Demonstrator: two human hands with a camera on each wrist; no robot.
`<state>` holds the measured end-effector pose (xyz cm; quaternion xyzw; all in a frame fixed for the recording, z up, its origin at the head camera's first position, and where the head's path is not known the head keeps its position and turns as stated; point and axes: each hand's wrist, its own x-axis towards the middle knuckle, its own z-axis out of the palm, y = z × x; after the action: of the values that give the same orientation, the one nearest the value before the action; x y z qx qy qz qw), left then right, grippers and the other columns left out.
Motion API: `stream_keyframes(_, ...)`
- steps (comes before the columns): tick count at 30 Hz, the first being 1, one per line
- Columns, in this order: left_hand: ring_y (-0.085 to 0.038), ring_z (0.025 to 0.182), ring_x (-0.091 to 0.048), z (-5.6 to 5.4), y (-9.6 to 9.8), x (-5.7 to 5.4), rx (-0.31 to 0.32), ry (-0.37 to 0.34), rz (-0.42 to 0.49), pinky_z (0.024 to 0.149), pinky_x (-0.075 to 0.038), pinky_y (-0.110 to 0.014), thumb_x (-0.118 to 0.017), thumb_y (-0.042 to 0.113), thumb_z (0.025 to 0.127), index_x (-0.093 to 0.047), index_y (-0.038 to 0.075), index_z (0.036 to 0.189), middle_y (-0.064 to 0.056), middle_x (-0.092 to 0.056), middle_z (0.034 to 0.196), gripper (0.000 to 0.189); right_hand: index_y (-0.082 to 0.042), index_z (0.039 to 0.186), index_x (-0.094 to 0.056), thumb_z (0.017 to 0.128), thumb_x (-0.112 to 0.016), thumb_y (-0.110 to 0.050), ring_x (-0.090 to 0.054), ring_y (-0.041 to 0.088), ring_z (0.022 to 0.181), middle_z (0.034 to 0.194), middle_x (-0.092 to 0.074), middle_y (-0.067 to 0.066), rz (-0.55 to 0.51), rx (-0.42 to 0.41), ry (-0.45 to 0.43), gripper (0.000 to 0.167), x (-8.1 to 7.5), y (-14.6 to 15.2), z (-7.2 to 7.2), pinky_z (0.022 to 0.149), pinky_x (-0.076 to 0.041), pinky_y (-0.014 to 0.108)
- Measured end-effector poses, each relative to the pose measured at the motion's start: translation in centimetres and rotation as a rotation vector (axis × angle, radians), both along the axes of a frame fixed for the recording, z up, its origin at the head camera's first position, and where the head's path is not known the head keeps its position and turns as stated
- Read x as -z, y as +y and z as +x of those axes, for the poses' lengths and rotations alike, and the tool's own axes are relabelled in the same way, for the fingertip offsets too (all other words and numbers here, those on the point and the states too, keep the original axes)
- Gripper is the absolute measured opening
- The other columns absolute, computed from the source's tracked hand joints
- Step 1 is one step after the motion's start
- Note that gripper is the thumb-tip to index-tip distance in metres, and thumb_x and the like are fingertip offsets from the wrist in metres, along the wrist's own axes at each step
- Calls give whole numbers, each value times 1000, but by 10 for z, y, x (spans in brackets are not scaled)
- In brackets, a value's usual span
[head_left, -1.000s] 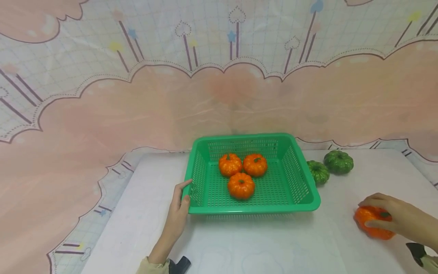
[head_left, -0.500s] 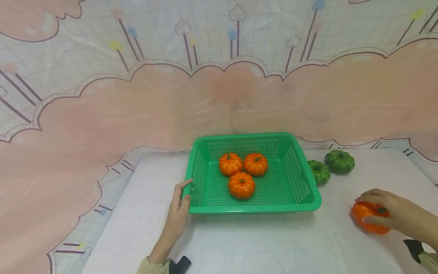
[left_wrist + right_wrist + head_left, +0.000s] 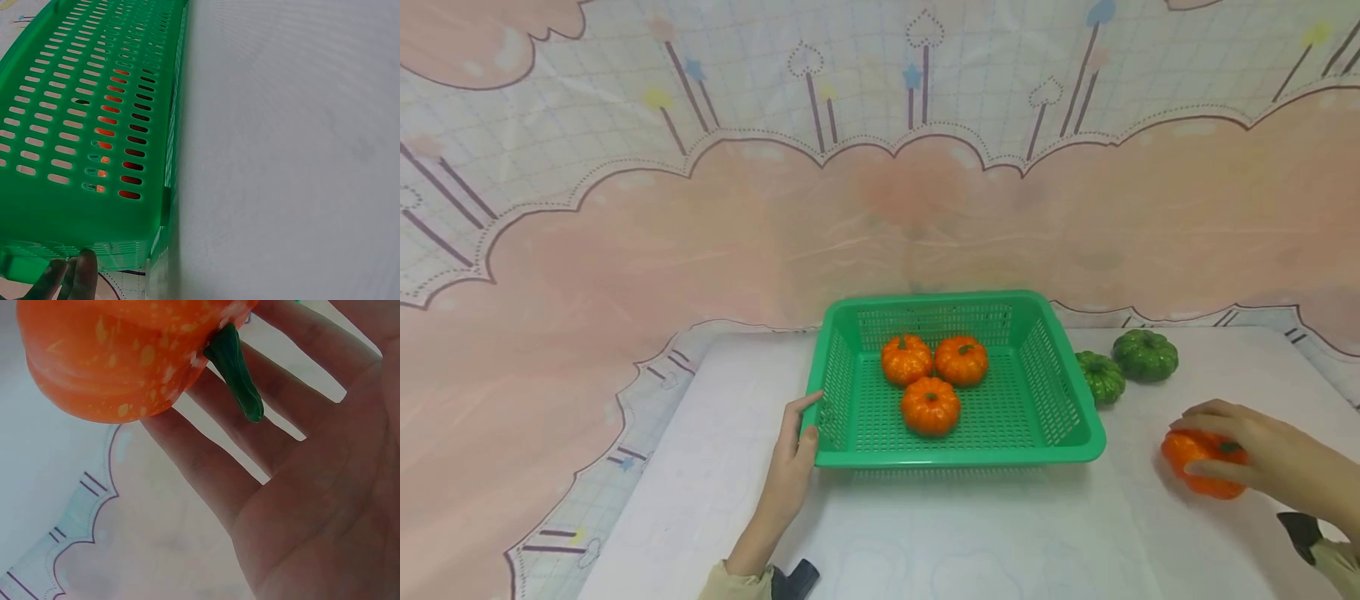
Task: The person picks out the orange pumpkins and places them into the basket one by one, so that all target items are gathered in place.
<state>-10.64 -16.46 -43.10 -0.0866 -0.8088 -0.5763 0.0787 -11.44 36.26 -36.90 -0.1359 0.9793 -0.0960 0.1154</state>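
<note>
An orange pumpkin [image 3: 1204, 467] with a green stem is held in my right hand [image 3: 1262, 454]. The thumb lies on its near side and the fingers over its far side. In the right wrist view the pumpkin [image 3: 106, 359] sits at the fingertips, away from the palm; I cannot tell whether it touches the table. My left hand [image 3: 790, 462] holds the left rim of a green plastic basket [image 3: 955, 457], its fingertips against the end wall in the left wrist view. Three orange pumpkins [image 3: 930, 407] sit together inside the basket, left of its middle.
Two green pumpkins, a nearer one [image 3: 1101, 379] and a farther one [image 3: 1145, 356], lie right of the basket. The white table [image 3: 955, 533] meets a patterned cloth backdrop [image 3: 737, 242] behind the basket.
My right hand has moved slightly left and away from me, bringing the orange pumpkin nearer the basket. My left hand and the basket have stayed in place.
</note>
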Motion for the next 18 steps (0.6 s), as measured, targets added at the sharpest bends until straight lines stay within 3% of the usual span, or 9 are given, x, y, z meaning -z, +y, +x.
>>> stream_keyframes(9,-37,151,-16,0,1,-1,-7,-6,-3,120,-22,-53,-28,9,106,-33,11,149,-18,-20,162,44,-9,111,-71,76,-83,-36,-60,29,92,112,-64,17,-41,-15,56,45,-10,-8,-3,74,-61,48)
stream_keyframes(18,-37,151,-17,0,1,-2,-6,-8,1,120,-22,-52,-29,8,106,-33,11,149,-17,-20,162,44,-10,114,-71,78,-81,-39,-60,34,96,116,-63,19,-84,-58,118,47,-19,-19,-4,75,-59,54)
